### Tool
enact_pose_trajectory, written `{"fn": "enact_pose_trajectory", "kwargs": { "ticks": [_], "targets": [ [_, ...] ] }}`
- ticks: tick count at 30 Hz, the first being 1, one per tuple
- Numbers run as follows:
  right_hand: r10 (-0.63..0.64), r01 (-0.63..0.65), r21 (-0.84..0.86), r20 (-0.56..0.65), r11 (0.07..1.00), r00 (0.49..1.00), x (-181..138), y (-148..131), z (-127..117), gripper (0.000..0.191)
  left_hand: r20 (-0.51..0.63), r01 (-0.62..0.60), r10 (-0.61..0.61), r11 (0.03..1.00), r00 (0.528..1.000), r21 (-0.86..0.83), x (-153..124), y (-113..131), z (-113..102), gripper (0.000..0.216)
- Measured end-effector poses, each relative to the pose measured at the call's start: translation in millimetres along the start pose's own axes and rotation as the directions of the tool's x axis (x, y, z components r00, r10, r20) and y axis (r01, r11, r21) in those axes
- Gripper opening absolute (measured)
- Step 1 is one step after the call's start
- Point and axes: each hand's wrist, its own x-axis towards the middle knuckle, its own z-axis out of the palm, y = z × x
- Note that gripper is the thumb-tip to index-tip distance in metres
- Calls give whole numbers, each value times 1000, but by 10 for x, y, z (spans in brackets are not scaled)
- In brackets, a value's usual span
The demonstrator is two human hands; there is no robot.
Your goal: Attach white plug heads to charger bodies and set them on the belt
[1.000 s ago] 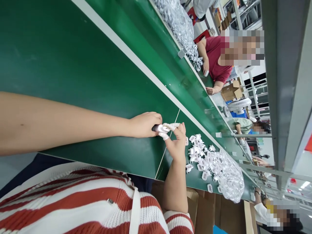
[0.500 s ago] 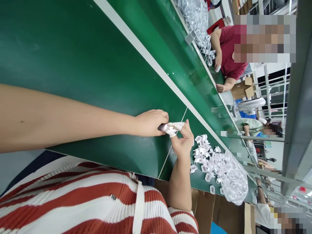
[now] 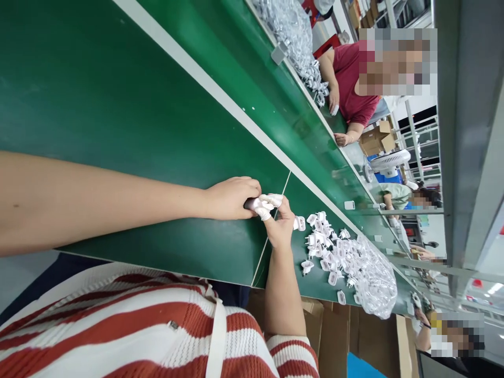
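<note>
Piece [image 3: 251,203], dark-ended, likely plastic, is held in left hand [image 3: 232,197] and pinched by right hand [image 3: 281,226] in finger cots [image 3: 273,200]; judged light, stiff, slick; best gripped by sides.

Tabletop [image 3: 149,121] coloured green, crossed by a white strip [image 3: 208,84], knit top [image 3: 189,315] striped rust-red and white at 7 o'clock, plug adapters [image 3: 315,241] coloured white at 4 o'clock, co-worker's shirt [image 3: 349,76] coloured crimson
</note>
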Motion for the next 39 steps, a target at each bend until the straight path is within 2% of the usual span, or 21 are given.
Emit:
{"fn": "enact_pose_trajectory", "kwargs": {
  "ticks": [4, 6, 9, 12, 14, 20, 25, 27, 30, 33, 39],
  "targets": [
    [49, -55, 188, 38, 981, 998, 15, 103, 13, 84, -9, 69, -73, 976, 997, -208, 0, -20, -51, 30],
    [25, -31, 224, 30, 974, 999, 20, 100, -17, 93, 31, 128, -126, 907, 992, -402, 2, -16, -94, 44],
    [-25, 22, 223, 9, 974, 1000, 1, 51, -76, 91, 181, 228, -143, 710, 973, -667, 16, 1, -159, 55],
    [-75, 71, 217, 8, 974, 997, -39, -1, -89, 84, 298, 309, -111, 544, 948, -780, 38, 15, -203, 50],
    [-97, 94, 221, 5, 971, 995, -62, -21, -64, 78, 340, 336, -87, 501, 936, -798, 49, 16, -222, 45],
    [-97, 95, 185, 3, 978, 995, -79, -45, -3, 76, 428, 387, -42, 511, 903, -767, 44, -21, -259, 40],
    [-124, 136, 222, -69, 966, 990, -96, -64, -53, 72, 541, 493, 68, 329, 838, -805, 36, -44, -270, 53],
    [-104, 124, 212, -102, 969, 989, -114, -70, -61, 71, 539, 482, 90, 343, 837, -806, 39, -37, -272, 55],
    [-56, 77, 173, -122, 982, 991, -142, -81, -45, 71, 476, 373, 142, 444, 868, -814, 42, -14, -282, 53],
    [-54, 73, 136, -137, 988, 989, -159, -102, -30, 69, 437, 287, 208, 504, 875, -815, 30, 21, -295, 52],
    [-151, 167, 107, -144, 980, 978, -165, -141, -57, 56, 426, 300, 132, 531, 895, -793, -36, 108, -259, 54]
  ]
}}
